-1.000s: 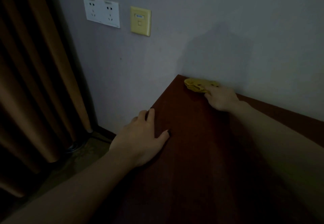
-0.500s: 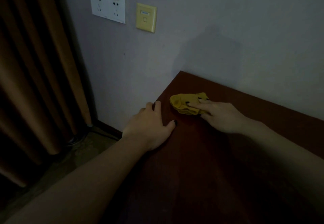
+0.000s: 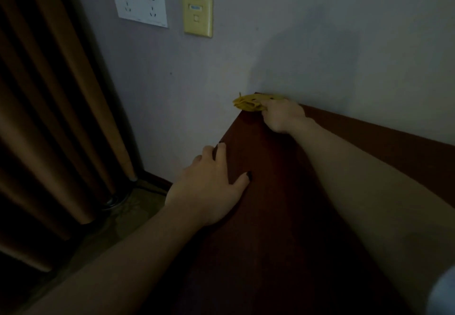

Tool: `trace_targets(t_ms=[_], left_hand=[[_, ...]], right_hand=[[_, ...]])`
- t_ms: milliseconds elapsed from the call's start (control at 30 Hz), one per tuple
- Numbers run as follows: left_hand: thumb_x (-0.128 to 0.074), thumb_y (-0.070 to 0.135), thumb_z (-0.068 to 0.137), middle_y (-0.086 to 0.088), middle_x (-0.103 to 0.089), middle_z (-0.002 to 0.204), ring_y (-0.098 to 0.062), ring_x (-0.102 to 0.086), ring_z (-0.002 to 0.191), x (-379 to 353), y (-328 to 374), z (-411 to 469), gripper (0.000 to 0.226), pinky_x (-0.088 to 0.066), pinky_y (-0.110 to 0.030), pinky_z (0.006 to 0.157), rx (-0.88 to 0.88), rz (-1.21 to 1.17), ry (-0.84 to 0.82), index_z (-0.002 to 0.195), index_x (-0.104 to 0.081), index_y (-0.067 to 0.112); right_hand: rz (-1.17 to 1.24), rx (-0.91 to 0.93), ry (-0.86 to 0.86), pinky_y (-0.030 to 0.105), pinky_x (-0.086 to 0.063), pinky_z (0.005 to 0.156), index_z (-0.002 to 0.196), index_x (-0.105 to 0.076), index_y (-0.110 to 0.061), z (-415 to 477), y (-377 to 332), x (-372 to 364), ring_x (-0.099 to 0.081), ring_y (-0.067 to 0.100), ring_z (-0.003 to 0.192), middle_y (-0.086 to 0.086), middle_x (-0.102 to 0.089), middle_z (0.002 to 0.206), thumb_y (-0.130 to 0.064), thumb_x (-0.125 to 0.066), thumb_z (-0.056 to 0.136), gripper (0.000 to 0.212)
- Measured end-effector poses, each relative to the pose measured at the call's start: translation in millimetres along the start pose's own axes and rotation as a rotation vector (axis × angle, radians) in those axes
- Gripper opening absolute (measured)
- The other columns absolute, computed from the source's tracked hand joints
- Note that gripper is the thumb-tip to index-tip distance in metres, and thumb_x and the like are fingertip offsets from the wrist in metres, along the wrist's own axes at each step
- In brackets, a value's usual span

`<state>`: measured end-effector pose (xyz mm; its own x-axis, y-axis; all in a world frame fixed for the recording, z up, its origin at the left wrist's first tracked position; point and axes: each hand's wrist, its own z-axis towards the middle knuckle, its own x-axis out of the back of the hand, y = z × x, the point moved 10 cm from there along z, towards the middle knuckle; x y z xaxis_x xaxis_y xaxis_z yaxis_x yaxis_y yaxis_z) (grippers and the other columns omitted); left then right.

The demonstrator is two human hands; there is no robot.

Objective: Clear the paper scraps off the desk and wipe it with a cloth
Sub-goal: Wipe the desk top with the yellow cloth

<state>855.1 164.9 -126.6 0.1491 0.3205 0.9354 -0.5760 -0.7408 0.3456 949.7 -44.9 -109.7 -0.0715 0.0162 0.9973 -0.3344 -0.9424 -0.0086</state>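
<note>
A crumpled yellow cloth lies at the far left corner of the dark reddish-brown desk, against the wall. My right hand presses on it from behind, fingers stretched over the cloth. My left hand rests flat on the desk's left edge, thumb on top, fingers spread over the rim. No paper scraps show on the visible desk surface.
The grey wall borders the desk's far side. A white double socket and a yellow wall plate hang above. Brown curtains fall at the left, with floor below the desk edge.
My right hand has pushed the cloth from near my left hand back out to the desk's far corner by the wall. My left hand has stayed on the desk edge.
</note>
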Motion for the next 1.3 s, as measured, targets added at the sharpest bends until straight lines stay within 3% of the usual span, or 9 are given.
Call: trace_targets(t_ms=[300,400,533,667,900,1067,1200,1300], left_hand=[[-0.026,0.066,0.091,-0.002,-0.021,0.152,-0.021,-0.036,0.131,-5,-5,0,0.077,-0.038,-0.038,0.100,0.037,0.003,-0.058,0.151,-0.002,0.025],[-0.017,0.061,0.094,-0.006,-0.036,0.144,-0.025,-0.044,0.124,6,-7,-3,0.066,-0.040,-0.040,0.093,0.090,0.046,0.034,0.150,-0.011,0.026],[-0.017,0.055,0.097,-0.011,-0.057,0.121,-0.028,-0.057,0.101,24,-4,-16,0.057,-0.044,-0.038,0.077,0.124,0.059,0.204,0.143,-0.023,0.022],[-0.016,0.054,0.097,-0.012,-0.050,0.131,-0.030,-0.053,0.109,13,-10,-34,0.062,-0.045,-0.042,0.083,0.141,0.043,0.083,0.147,-0.017,0.017],[-0.014,0.058,0.096,-0.009,-0.031,0.149,-0.025,-0.043,0.127,8,-26,-84,0.066,-0.040,-0.041,0.101,0.050,0.059,-0.160,0.151,-0.001,0.023],[-0.019,0.057,0.096,-0.005,-0.027,0.153,-0.022,-0.042,0.129,8,-42,-111,0.068,-0.036,-0.033,0.104,0.095,-0.144,-0.177,0.151,0.006,0.027],[-0.020,0.058,0.096,-0.004,-0.034,0.149,-0.020,-0.045,0.126,15,-39,-114,0.066,-0.039,-0.032,0.097,0.118,-0.101,-0.107,0.150,0.004,0.029],[-0.024,0.058,0.095,-0.003,-0.042,0.142,-0.018,-0.049,0.119,18,-35,-114,0.065,-0.040,-0.029,0.091,0.089,-0.125,-0.082,0.150,0.000,0.030]], right_hand=[[-0.034,-0.115,-0.007,0.046,-0.037,0.100,0.134,-0.042,-0.022,-20,62,8,-0.045,0.037,0.119,0.017,-0.045,0.133,-0.022,-0.032,0.098,0.038],[-0.036,-0.171,-0.042,0.045,-0.035,0.101,0.140,-0.036,-0.030,-56,86,8,-0.044,0.037,0.121,0.016,-0.044,0.137,-0.024,-0.032,0.097,0.043],[-0.063,-0.211,-0.088,0.042,-0.035,0.101,0.142,-0.035,-0.033,-116,79,13,-0.047,0.036,0.121,0.014,-0.044,0.139,-0.025,-0.034,0.094,0.048],[-0.115,-0.091,-0.113,0.039,-0.039,0.096,0.143,-0.029,-0.037,-179,46,24,-0.050,0.033,0.119,0.012,-0.048,0.138,-0.023,-0.034,0.095,0.050],[-0.090,0.161,-0.011,0.039,-0.046,0.090,0.140,-0.039,-0.027,-272,-35,40,-0.060,0.026,0.105,0.008,-0.061,0.124,-0.019,-0.036,0.094,0.047],[-0.104,0.313,0.056,0.035,-0.043,0.086,0.141,-0.037,-0.027,-291,-83,47,-0.061,0.024,0.093,0.004,-0.065,0.106,-0.015,-0.034,0.095,0.048],[-0.141,0.329,0.049,0.031,-0.031,0.074,0.145,-0.027,-0.032,-265,-100,44,-0.057,0.026,0.098,0.006,-0.060,0.113,-0.013,-0.034,0.096,0.053],[-0.157,0.289,0.039,0.037,-0.037,0.083,0.145,-0.023,-0.035,-232,-102,39,-0.055,0.030,0.104,0.010,-0.055,0.122,-0.013,-0.033,0.096,0.055]])
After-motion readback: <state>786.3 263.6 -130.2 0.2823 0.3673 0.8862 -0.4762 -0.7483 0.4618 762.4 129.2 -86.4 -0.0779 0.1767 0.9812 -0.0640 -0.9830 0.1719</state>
